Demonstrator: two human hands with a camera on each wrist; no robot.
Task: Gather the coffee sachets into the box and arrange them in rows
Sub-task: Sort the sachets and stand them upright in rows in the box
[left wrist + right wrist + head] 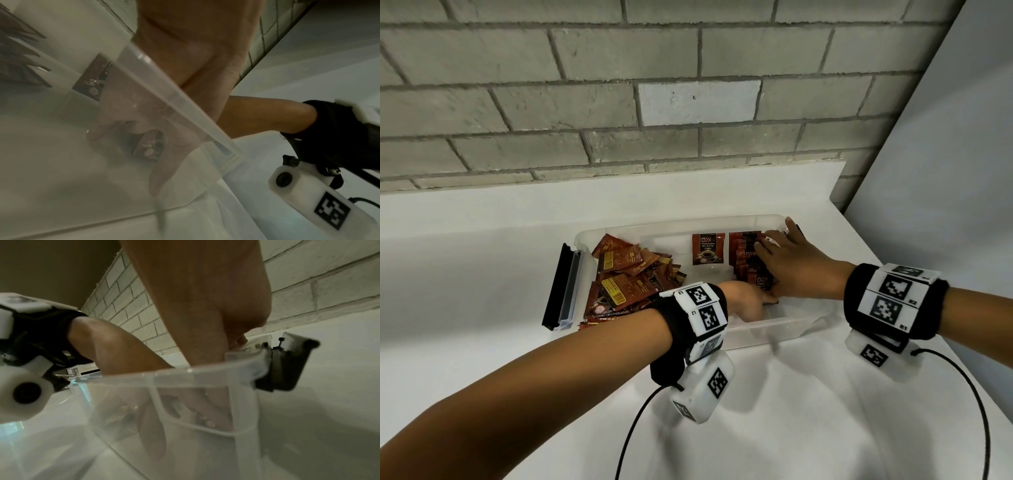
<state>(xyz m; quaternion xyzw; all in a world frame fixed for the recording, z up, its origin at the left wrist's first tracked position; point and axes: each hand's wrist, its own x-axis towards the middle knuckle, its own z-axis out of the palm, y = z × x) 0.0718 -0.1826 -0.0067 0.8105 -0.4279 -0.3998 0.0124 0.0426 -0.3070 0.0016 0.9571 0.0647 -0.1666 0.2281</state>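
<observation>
A clear plastic box (678, 224) stands on the white counter. A loose heap of red-brown coffee sachets (626, 274) fills its left end. One sachet (707, 253) lies alone in the middle. A row of overlapping sachets (746, 255) runs along the right side. My right hand (786, 260) lies flat on that row with its fingers spread. My left hand (748, 303) reaches over the near wall to the row's near end. Through the box wall (164, 91), its fingers (123, 125) and thumb seem to pinch the nearest sachet (148, 146). The right fingers (174, 410) show dimly behind the wall (205, 371).
A black clip handle (563, 287) juts from the box's left end, and another (283, 366) from its right end. A grey brick wall (619, 102) backs the counter (465, 257). A plain wall (945, 171) closes the right side. Black cables (976, 411) trail from both wrist cameras.
</observation>
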